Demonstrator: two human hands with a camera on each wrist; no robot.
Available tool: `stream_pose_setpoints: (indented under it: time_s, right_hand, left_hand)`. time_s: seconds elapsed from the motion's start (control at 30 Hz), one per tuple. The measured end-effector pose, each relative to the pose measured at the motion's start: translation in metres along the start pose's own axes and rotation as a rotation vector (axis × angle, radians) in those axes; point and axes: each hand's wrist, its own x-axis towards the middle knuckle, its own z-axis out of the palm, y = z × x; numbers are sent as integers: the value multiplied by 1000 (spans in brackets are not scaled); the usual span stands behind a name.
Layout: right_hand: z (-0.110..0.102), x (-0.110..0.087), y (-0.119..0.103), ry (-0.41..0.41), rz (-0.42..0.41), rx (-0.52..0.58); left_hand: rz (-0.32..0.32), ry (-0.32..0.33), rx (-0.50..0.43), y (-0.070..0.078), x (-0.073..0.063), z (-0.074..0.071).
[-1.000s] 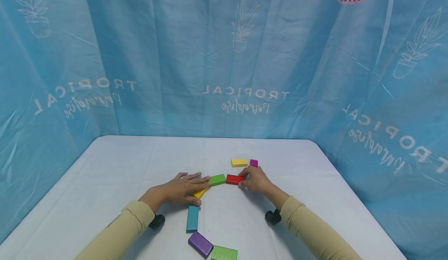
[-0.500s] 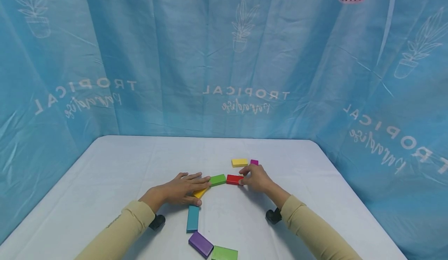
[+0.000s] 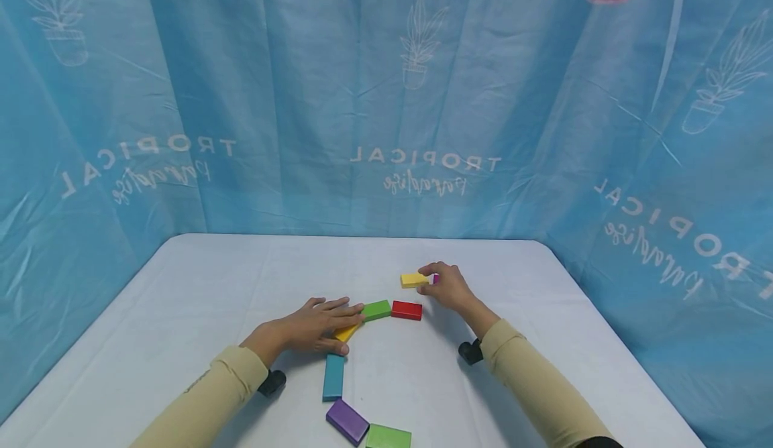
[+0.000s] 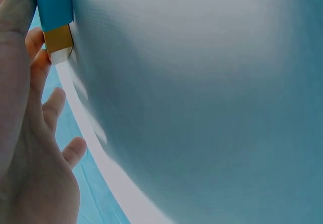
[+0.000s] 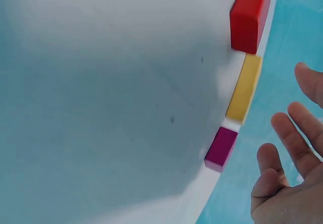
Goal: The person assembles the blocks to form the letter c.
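Observation:
My left hand lies with spread, straight fingers over an orange-yellow block, hiding part of it. Its fingertips reach the green block, and its thumb is by the teal block. In the left wrist view, fingers rest beside the orange block. My right hand hovers near the yellow block, thumb and fingers apart with nothing between them. It partly covers a magenta block, which shows whole in the right wrist view. The red block stands free, its end by the green one.
A purple block and a light green block continue the curved row at the near edge of view. White cloth covers the table. A blue printed curtain surrounds the back and sides.
My right hand has let go of the red block and moved away from it, up toward the yellow block. The left hand and the row of blocks stay put.

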Motion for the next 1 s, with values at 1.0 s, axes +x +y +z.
stream_pose_setpoints:
  time_s: [1.0]
  right_hand:
    - [0, 40, 11, -87, 44, -142]
  left_hand:
    - [31, -5, -12, 2, -3, -4]
